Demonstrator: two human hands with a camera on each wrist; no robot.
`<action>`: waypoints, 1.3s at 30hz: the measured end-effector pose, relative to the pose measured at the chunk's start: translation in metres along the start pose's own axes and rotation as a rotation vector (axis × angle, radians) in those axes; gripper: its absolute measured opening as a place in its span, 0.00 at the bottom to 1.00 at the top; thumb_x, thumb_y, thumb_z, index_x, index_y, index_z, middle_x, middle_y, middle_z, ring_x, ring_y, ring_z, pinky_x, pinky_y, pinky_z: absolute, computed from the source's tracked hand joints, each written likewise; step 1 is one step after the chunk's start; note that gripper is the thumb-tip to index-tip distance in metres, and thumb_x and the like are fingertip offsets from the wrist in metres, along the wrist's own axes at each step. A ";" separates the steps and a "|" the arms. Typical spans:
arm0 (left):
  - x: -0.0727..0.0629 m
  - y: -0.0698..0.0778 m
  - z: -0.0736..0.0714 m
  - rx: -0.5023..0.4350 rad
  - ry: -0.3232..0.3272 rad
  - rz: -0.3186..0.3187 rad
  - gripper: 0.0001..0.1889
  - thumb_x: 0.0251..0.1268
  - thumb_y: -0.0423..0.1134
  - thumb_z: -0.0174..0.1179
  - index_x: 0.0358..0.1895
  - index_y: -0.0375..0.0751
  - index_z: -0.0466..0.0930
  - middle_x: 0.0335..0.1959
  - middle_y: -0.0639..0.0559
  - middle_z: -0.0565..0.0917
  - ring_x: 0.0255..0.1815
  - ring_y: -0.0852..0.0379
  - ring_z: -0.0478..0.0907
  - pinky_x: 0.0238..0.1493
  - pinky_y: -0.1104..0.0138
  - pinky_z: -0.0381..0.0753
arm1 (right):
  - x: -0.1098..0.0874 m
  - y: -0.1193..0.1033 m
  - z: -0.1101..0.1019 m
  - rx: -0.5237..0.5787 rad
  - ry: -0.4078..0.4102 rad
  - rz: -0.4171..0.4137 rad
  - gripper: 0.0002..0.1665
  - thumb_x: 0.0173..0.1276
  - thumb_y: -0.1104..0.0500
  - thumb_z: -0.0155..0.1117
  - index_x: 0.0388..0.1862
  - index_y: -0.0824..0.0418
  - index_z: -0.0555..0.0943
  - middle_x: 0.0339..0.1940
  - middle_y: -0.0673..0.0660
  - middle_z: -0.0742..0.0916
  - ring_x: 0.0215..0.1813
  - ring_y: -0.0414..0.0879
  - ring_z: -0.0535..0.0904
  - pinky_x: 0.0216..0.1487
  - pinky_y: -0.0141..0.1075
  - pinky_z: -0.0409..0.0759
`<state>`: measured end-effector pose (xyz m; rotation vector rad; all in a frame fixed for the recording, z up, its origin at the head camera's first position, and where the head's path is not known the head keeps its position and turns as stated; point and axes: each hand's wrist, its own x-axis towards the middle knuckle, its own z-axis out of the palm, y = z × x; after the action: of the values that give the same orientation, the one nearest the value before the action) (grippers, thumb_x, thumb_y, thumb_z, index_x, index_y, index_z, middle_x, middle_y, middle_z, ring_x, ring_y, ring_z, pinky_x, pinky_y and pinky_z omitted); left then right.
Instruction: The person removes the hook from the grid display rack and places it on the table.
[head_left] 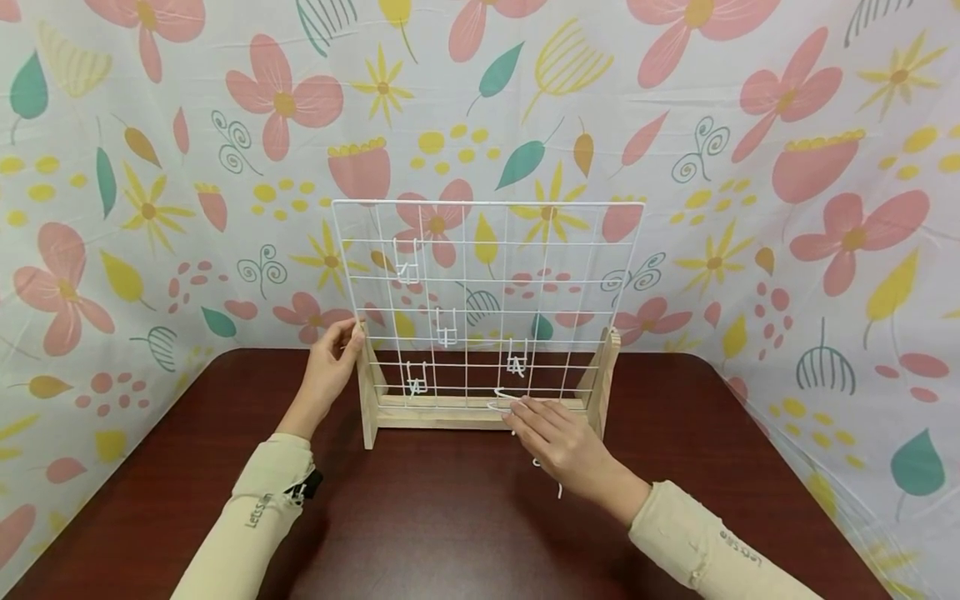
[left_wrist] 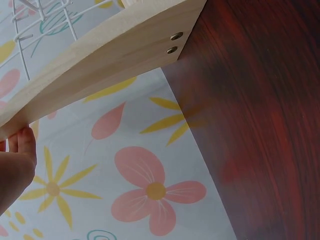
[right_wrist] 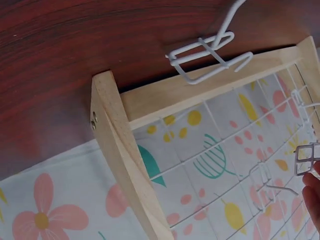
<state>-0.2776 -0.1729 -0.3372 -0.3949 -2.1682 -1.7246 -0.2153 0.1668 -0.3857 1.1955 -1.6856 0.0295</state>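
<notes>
A white wire grid panel stands upright in a wooden stand. My left hand grips the top of the stand's left upright, its fingers partly hidden by the wood in the left wrist view. In front of the grid's lower right part, my right hand pinches a white wire hook at its fingertips. A second wire hook shows below the palm of that hand; how it is held is hidden.
Several white wire hooks hang on the grid, among them one at upper left, one at the middle and one right of centre. The dark red-brown table meets a flower-patterned cloth behind and at both sides.
</notes>
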 end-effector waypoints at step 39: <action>0.003 -0.008 0.000 0.003 -0.009 0.014 0.19 0.73 0.30 0.50 0.61 0.20 0.67 0.47 0.33 0.74 0.41 0.66 0.69 0.41 0.79 0.70 | -0.026 -0.017 0.022 -0.004 -0.240 -0.103 0.32 0.81 0.64 0.28 0.42 0.64 0.86 0.41 0.59 0.88 0.46 0.51 0.83 0.49 0.42 0.80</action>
<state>-0.2840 -0.1750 -0.3426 -0.4177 -2.1687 -1.7152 -0.2197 0.1647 -0.4236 1.3235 -1.8260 -0.1877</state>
